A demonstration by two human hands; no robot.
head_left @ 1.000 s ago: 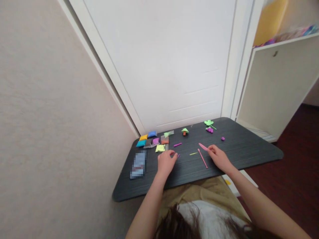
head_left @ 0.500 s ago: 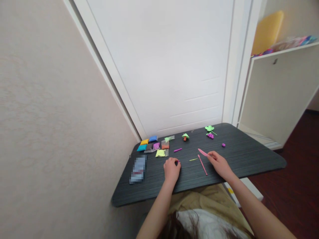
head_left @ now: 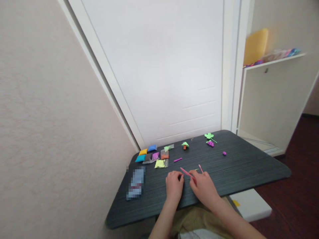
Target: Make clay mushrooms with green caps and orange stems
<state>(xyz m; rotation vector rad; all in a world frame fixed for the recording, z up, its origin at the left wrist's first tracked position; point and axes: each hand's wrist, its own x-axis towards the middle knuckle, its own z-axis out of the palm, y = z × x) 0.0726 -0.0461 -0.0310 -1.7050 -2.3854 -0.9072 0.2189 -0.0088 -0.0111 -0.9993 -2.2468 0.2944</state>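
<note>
My right hand [head_left: 205, 189] is closed round a pink plastic clay knife [head_left: 185, 172], its blade pointing up and left toward my left hand. My left hand [head_left: 174, 186] rests on the dark table with thumb and fingers pinched; a bit of purple clay shows at the fingertips, mostly hidden. Beyond my right fingers, a thin pink modelling stick [head_left: 200, 168] and a yellow-green strip [head_left: 196, 169] are partly covered. A purple modelling tool [head_left: 177, 159] lies farther back. One purple clay ball [head_left: 224, 153] sits alone on the right.
Several clay packets, including a yellow one [head_left: 159, 164] and a blue one [head_left: 152, 148], lie back left. A green-topped clay mushroom [head_left: 185, 145], a purple clay bunch [head_left: 210, 143] and a green clay flower [head_left: 208, 135] stand at the rear. A blurred packet [head_left: 136, 183] lies left.
My right hand has moved left with the pink knife, bringing the blade close to my left fingertips. It now partly covers the pink stick and yellow-green strip. The view has tilted upward slightly.
</note>
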